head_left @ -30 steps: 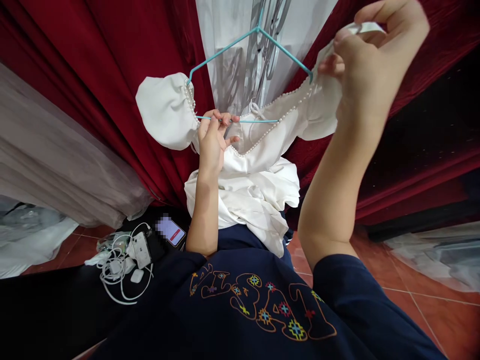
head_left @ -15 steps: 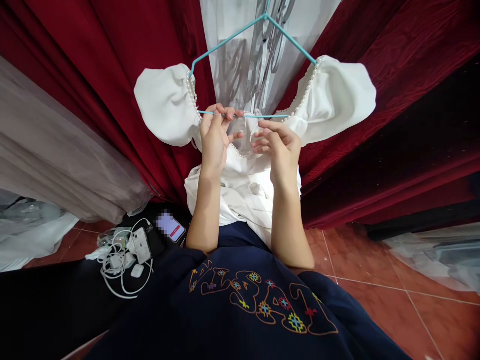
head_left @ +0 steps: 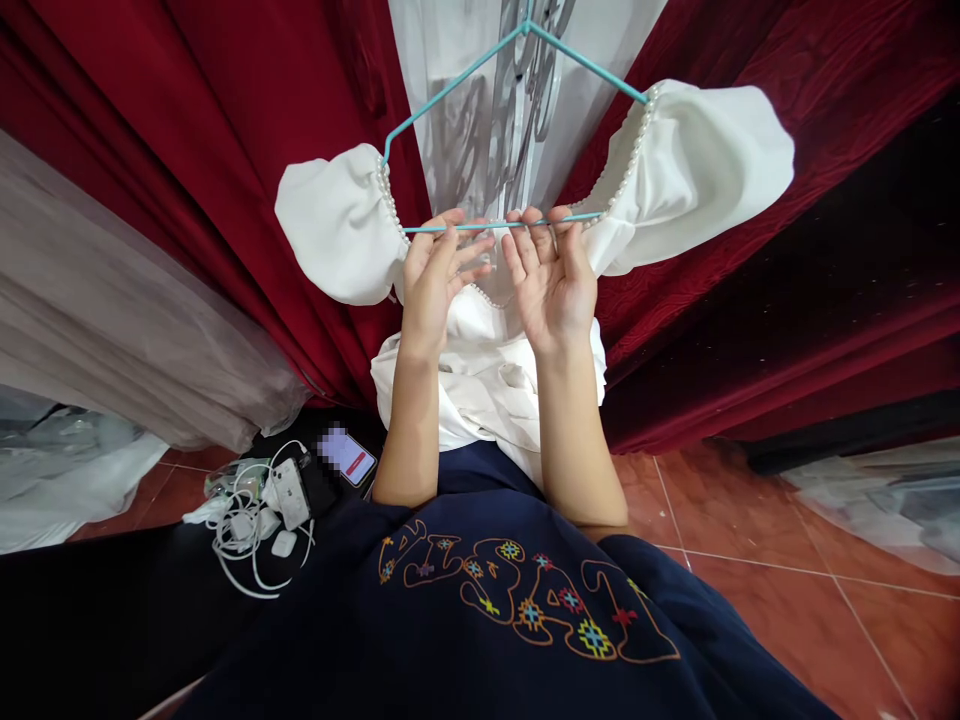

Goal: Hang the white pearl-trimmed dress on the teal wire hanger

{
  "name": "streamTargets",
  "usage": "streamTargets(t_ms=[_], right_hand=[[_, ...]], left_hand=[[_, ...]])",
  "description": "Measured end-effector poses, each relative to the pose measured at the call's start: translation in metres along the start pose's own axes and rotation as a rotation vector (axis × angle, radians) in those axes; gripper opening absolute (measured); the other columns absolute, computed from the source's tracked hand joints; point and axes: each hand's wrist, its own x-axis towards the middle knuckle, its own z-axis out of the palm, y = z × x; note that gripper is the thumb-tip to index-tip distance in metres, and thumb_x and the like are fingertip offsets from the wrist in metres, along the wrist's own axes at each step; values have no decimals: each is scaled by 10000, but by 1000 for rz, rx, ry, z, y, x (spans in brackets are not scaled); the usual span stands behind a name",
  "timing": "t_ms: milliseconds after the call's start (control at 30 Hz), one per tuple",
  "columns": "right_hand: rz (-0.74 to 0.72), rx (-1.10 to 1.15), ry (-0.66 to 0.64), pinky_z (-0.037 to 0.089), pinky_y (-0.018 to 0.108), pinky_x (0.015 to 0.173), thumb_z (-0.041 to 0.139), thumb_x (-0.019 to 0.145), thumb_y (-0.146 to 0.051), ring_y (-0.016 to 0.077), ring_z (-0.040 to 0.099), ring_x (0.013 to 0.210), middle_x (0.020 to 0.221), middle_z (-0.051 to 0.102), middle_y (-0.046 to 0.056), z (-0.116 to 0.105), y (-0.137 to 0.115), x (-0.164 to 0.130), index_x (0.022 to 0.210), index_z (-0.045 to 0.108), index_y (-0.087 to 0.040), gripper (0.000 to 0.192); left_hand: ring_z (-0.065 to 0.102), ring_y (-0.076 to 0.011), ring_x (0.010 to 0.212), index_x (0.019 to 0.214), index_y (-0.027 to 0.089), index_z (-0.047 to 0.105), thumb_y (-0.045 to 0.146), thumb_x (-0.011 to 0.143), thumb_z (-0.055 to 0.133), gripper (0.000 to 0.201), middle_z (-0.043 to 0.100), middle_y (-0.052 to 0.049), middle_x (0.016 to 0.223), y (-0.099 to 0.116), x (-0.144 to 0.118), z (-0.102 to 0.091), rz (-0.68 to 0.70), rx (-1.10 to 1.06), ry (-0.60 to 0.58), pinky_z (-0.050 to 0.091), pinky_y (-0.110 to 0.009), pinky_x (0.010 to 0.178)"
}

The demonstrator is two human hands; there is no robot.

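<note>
The white dress [head_left: 487, 370] was the thing in hand, its skirt bunched in the lap just above the dark printed shirt [head_left: 517, 600], its bodice lifted up on a teal wire hanger [head_left: 480, 226]; nearest the body, both forearms rose side by side; the left hand [head_left: 435, 275] had its fingers curled onto the hanger's bottom bar, pinching it; the right hand [head_left: 551, 275] was spread, palm to the camera, fingertips resting against the same bar, not clamped on anything that I could make out; the two hands sat just beside each other. What could have gone wrong, I'd judge: only one hand truly gripped, so the thin bar might have tipped and let a puffed sleeve [head_left: 337, 230] slide off its end; the pearl trim [head_left: 386, 195] along the neckline could also have snagged on the wire. The dress looked soft, satiny, creased; both sleeves ballooned outward over the hanger's shoulders. Off to the left on the floor lay a phone [head_left: 346, 455] and tangled white chargers [head_left: 251, 520]; farthest back hung red curtains [head_left: 225, 130].
</note>
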Motion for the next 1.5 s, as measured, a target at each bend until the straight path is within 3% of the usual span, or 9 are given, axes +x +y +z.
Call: streamTargets(t_ms=[167,333,400,567,800,1033,1267,1400,1500], right_hand=[[-38,-74,-11,489,439,1186,630,840,-656,212,553,1366,1190,656,12,-6,1,4,1009,543,-307,398],[-70,-217,-30,534,459,1129,505,873,-763,216,555,1364,1243,640,25,-7,4,4,1005,547,-305,478],[-65,-257,-28,532,456,1131,489,864,-791,218,542,1376,1253,638,26,-7,3,3,1009,546,-307,508],[-53,-249,-33,515,474,1138,487,859,-790,228,536,1378,1259,634,31,-7,0,2,1014,550,-311,507],[-59,-193,-42,499,501,1155,572,837,-743,237,542,1368,1221,643,27,-7,-1,1,1001,554,-320,455],[-47,-213,-35,486,461,1184,552,850,-725,217,553,1361,1231,644,17,-6,-3,1,988,531,-308,440],[-61,-175,-25,494,480,1176,570,855,-708,214,590,1317,1178,664,12,-8,-1,2,991,518,-305,429],[-58,-137,-28,498,473,1176,583,872,-681,203,605,1295,1148,666,8,-9,-1,2,992,524,-302,402],[-56,-78,-57,492,450,1186,608,881,-641,186,618,1275,1135,660,1,-11,0,3,984,527,-301,364]], left_hand=[[738,-203,959,988,202,725,367,1016,569,229,763,-92,1019,11,-5,-16,-57,237,21,609,-241,757],[691,-135,757,875,273,747,258,966,635,145,724,-15,834,23,-8,-25,216,245,200,565,-222,629],[676,-139,744,864,300,742,229,948,628,159,709,-4,816,24,-9,-25,286,248,235,555,-246,622],[676,-191,749,854,336,731,293,936,629,137,690,-14,809,25,-13,-22,258,275,261,555,-331,658],[676,-147,735,861,298,721,243,967,608,164,699,-2,801,25,-13,-23,227,247,298,568,-249,646],[705,-170,801,864,303,716,276,958,614,142,713,-4,813,23,-12,-25,207,253,316,563,-271,647],[662,-168,696,877,320,721,281,944,619,127,681,-8,801,20,-11,-25,308,265,294,526,-308,619],[639,-131,669,968,280,688,247,975,613,82,678,8,829,22,-12,-26,416,228,361,500,-280,611],[686,-151,871,1033,257,641,196,1016,590,81,679,8,968,32,-10,-26,556,319,436,525,-293,737]])
